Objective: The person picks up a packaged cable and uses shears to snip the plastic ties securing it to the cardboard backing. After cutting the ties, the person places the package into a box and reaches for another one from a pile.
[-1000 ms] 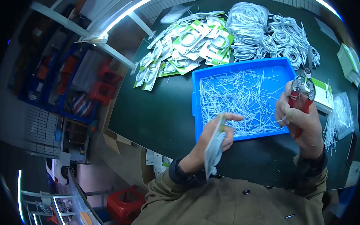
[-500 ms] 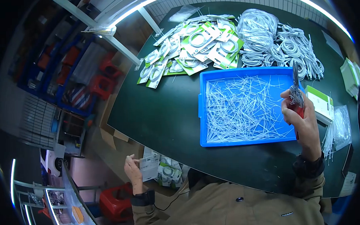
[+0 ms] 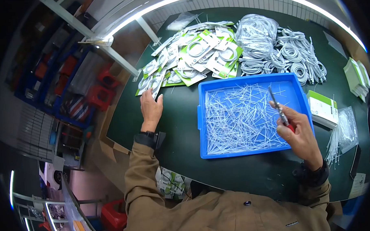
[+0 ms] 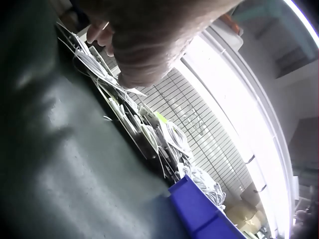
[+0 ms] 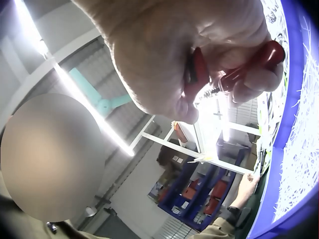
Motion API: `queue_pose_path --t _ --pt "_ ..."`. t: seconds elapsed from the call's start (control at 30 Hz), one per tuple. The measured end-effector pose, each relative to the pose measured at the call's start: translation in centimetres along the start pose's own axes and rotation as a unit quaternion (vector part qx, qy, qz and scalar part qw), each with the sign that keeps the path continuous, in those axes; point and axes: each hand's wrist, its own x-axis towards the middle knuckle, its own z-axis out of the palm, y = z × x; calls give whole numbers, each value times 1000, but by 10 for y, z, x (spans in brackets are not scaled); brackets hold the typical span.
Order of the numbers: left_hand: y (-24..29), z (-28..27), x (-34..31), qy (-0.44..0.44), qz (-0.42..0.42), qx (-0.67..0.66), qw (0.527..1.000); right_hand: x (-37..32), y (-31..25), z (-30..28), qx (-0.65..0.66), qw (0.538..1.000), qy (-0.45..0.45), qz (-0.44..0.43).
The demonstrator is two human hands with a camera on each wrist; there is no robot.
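My left hand (image 3: 151, 110) reaches to the near left edge of a pile of carded cables (image 3: 197, 50), its fingers straight and right at the lowest card. In the left wrist view the left hand's fingertips (image 4: 102, 37) overlap the cards' edges, thumb apart from the fingers. Over the right part of a blue tray (image 3: 202, 133), my right hand (image 3: 302, 138) grips pruning shears (image 3: 282, 114) by their red handles, blades pointing up and away. In the right wrist view the red handles (image 5: 254, 64) show between palm and fingers. Loose white cut strips (image 3: 238, 117) lie scattered in the tray.
Coiled grey cables (image 3: 297, 56) and a bagged bundle (image 3: 256, 33) lie behind the tray. To its right are a stack of green-white cards (image 3: 323, 110), uncut white ties (image 3: 335, 147) and a plastic bag (image 3: 348, 128). Packed cables (image 3: 171, 183) sit below the table's near edge.
My left hand has carried a carded cable from near the tray down to the box below the table, released it, then moved up to the pile. The right hand keeps the shears, now over the tray.
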Motion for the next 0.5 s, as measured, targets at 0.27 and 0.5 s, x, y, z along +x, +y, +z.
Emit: queue_pose_path --t 0.27,0.5 --pt "-37 86 48 -44 -14 147 988 -1 14 3 -175 975 -21 -133" --pt "29 15 34 10 -10 -8 1000 4 4 5 -90 995 5 -45"
